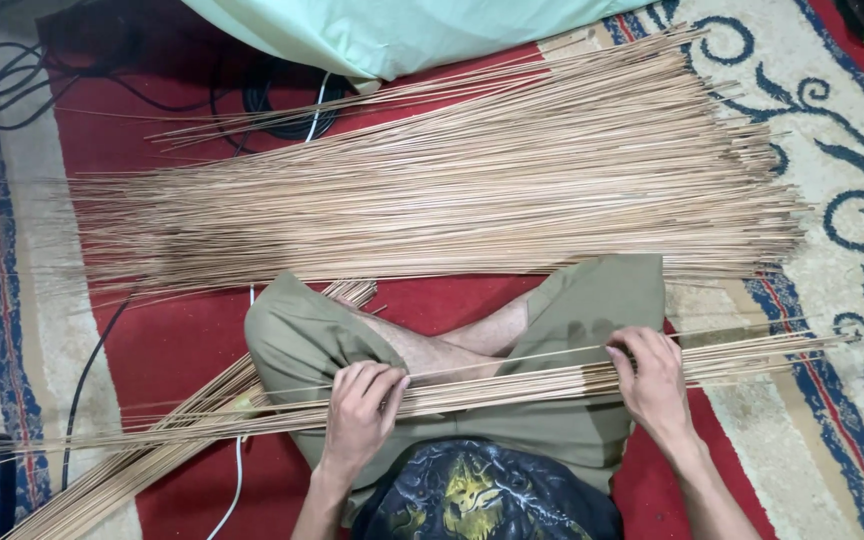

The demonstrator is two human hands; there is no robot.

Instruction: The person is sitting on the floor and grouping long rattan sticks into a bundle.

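I sit cross-legged on a carpet with a thin bundle of long tan sticks (512,386) lying across my lap, running left to right. My left hand (360,412) rests on the bundle near its middle, fingers curled over the sticks. My right hand (652,380) grips the same bundle further right, fingers pinching one thin stick (512,357) that lifts slightly above the rest. A large heap of the same sticks (452,190) is spread on the carpet beyond my knees.
A second pile of sticks (142,450) angles off at lower left. Black cables (282,105) and a white cable (235,480) lie on the red patterned carpet (172,340). A pale green cloth (392,30) covers the top edge.
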